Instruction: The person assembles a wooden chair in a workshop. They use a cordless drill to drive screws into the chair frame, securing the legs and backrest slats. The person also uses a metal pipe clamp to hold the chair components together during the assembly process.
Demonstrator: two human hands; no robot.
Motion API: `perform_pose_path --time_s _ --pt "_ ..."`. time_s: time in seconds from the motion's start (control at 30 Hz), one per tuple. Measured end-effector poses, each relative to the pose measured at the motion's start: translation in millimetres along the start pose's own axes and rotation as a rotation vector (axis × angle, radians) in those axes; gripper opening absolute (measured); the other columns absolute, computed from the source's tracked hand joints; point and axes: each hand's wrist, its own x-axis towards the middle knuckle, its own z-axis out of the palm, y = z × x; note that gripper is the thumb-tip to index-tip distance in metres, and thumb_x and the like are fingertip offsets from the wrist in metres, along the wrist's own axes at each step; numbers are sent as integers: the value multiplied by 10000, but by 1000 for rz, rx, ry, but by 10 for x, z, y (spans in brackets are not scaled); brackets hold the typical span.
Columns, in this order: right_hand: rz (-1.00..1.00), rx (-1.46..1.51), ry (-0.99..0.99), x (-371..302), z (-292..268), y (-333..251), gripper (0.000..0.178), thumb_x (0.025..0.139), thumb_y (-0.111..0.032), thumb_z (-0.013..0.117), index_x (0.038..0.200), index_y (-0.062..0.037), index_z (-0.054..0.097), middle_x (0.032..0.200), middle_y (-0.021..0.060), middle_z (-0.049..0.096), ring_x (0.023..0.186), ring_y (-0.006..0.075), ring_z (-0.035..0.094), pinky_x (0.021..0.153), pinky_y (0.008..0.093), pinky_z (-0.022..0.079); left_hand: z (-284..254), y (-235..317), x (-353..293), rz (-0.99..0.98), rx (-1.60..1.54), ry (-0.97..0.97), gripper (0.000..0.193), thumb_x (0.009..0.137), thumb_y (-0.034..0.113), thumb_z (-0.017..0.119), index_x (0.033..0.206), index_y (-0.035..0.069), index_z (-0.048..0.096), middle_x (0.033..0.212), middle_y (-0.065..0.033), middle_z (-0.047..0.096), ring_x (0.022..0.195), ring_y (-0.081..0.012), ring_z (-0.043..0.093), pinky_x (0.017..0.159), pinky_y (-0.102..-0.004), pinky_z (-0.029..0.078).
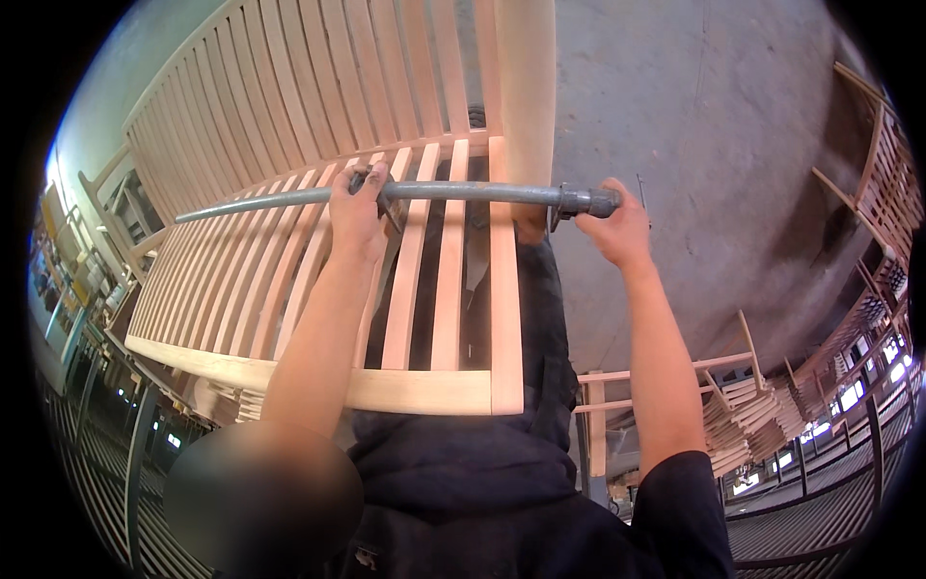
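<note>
A long grey metal pipe clamp (463,191) lies crosswise above a slatted wooden bench (424,392). My left hand (357,217) is closed around the clamp's sliding jaw, over the seat slats. At the other end, my right hand (622,232) grips the screw head (590,201), with a thin crossbar (643,198) beside the fingers. The head's jaw is close to the bench's end post (529,96); I cannot tell whether they touch. The pipe's free end reaches left across the seat toward the slatted backrest (289,82).
Grey concrete floor (666,106) stretches beyond the bench's right end. Slatted wooden frames (883,174) stand at the far right. Stacked wooden parts (757,420) sit at the lower right, near a wooden rail (666,369). Another wooden frame (130,207) is behind the bench's left end.
</note>
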Motion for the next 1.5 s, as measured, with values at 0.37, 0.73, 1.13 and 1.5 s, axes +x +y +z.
perform_pose_path --time_s 0.37,0.73,1.13,1.5 --pt "-53 -145 13 70 111 39 345 606 -278 727 876 -98 608 731 110 631 741 356 615 674 427 490 28 22 -90 -129 62 44 245 921 146 742 1036 25 562 878 -23 588 736 -135 561 645 -294 481" --pt "-157 -92 98 95 156 90 317 594 -263 734 838 -114 598 710 87 620 719 333 610 657 419 480 -31 179 -155 -226 335 11 253 928 241 725 1074 41 676 833 2 627 679 -102 582 516 -277 430" --pt "-185 -90 -20 207 105 149 310 581 -269 729 814 -124 585 667 78 569 663 323 565 615 404 456 -298 615 209 375 1589 -496 502 991 508 554 966 30 705 762 -160 661 786 -326 660 772 -449 487" --pt "-147 -83 12 165 138 135 320 589 -263 733 823 -100 586 675 75 573 656 302 559 633 382 468 -181 362 274 326 1579 -440 611 1037 545 350 913 95 745 805 -162 688 859 -380 653 796 -496 485"
